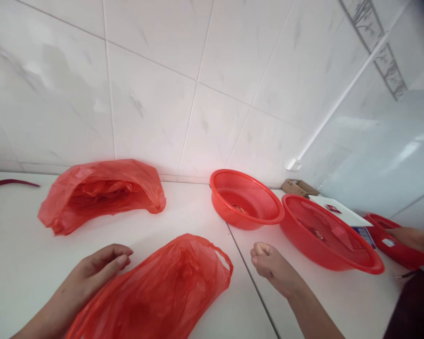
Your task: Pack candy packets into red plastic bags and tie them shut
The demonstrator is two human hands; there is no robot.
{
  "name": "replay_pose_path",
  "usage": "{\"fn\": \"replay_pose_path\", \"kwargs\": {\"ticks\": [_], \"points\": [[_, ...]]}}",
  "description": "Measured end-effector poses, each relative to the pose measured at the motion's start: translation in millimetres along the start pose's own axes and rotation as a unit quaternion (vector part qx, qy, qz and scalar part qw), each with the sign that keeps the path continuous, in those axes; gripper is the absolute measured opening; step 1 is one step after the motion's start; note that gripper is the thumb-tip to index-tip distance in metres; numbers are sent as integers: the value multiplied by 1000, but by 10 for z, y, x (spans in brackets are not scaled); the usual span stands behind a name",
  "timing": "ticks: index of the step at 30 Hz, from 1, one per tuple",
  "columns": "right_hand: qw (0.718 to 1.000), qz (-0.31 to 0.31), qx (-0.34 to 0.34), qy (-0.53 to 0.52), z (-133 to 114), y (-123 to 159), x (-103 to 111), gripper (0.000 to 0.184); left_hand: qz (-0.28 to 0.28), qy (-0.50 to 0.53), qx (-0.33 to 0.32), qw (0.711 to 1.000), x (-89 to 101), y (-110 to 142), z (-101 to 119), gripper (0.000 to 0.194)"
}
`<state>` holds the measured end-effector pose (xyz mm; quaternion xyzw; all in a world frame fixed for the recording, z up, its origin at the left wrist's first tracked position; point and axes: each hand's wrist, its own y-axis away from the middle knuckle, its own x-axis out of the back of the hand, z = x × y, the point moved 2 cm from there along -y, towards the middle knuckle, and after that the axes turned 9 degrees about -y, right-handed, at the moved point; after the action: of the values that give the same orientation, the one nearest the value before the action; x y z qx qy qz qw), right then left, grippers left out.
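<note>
A: Where is the front red bag (pixel 176 287) lying?

B: On the white table (pixel 17 263), between the person's hands, its near end running out of view. Its handle loop (pixel 228 260) is pointing toward the right side.

A: And the hands?

B: The left hand (pixel 104 266) is resting beside the bag, fingers loosely bent, thumb slightly apart, gripping nothing visible (whether it is touching the film, one cannot tell). The right hand (pixel 268 261) is curling into a loose fist, clear of the bag; anything inside it is staying hidden.

A: What could be going wrong?

B: The thin film is looking slippery and crumpled, so a one-sided pull could be sliding or twisting the bag. A finger snagging in the loop could be tearing it.

A: Anything farther out?

B: The nearer red basket (pixel 233 220) is sitting just beyond the right hand, and the larger red basket (pixel 313 254) is standing beside it. A wide elbow swing could be nudging the larger one toward the co-worker's hand (pixel 415 239).
</note>
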<state>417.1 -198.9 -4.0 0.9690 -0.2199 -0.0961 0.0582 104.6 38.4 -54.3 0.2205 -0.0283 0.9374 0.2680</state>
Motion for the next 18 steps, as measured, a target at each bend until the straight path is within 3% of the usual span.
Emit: {"fn": "replay_pose_path", "kwargs": {"ticks": [4,7,9,10,12,15,18], "points": [[995,2,18,93,-216,10,-67,39,-7,3,0,1000,6,7,17,47],[974,72,38,211,-357,2,-99,38,-33,7,-9,999,40,-10,18,43],[945,144,73,284,-426,-41,-79,33,-67,12,-8,998,63,-18,24,40],[918,191,94,334,-451,-75,-52,27,-82,15,-8,996,73,-18,32,38],[835,271,139,459,-474,-167,20,13,-97,21,-10,995,87,-13,54,36],[717,268,192,614,-423,-347,130,40,-96,22,-19,995,88,1,84,34],[681,213,192,674,-345,-460,226,40,-46,-18,-40,998,96,7,92,31]]}}
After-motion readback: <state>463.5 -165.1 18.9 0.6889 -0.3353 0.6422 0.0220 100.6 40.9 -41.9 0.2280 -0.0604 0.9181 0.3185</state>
